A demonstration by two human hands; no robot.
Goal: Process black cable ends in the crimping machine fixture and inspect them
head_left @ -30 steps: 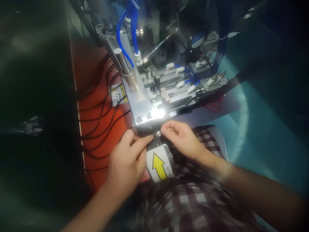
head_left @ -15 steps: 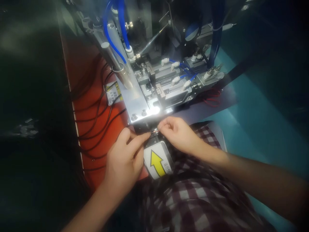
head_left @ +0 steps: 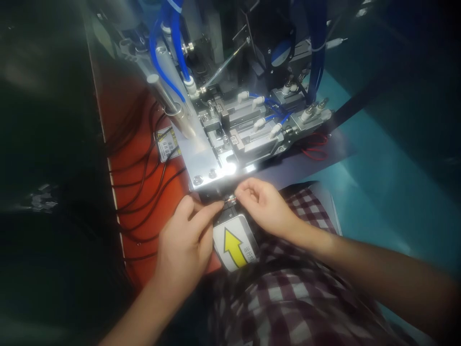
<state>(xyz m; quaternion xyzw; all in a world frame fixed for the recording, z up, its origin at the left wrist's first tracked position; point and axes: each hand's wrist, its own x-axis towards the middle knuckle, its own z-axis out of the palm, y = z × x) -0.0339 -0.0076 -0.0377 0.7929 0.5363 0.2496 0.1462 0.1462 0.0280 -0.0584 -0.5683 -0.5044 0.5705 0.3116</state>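
Observation:
My left hand (head_left: pixel 187 235) and my right hand (head_left: pixel 262 204) meet at the front of a metal machine. Between their fingertips lies a tiny shiny, partly reddish piece (head_left: pixel 230 198), over a small dark fixture (head_left: pixel 225 214). The fingers of both hands are closed in a pinch at its two ends; the piece is too small to name. Just above the fingertips is the brightly lit front edge of a metal plate (head_left: pixel 198 158). Below the fixture sits a white label with a yellow arrow (head_left: pixel 234 245).
Pneumatic cylinders (head_left: pixel 257 139) with white fittings and blue tubes (head_left: pixel 178 48) stand behind the hands. Black cables (head_left: pixel 144 185) run across the orange-red base (head_left: pixel 144 250) at left. A checked garment (head_left: pixel 288 293) is close below. A teal surface (head_left: pixel 378 192) spreads at right.
The view has shifted slightly, so the machine appears a little farther left. Both hands keep nearly the same pinch at the small fixture.

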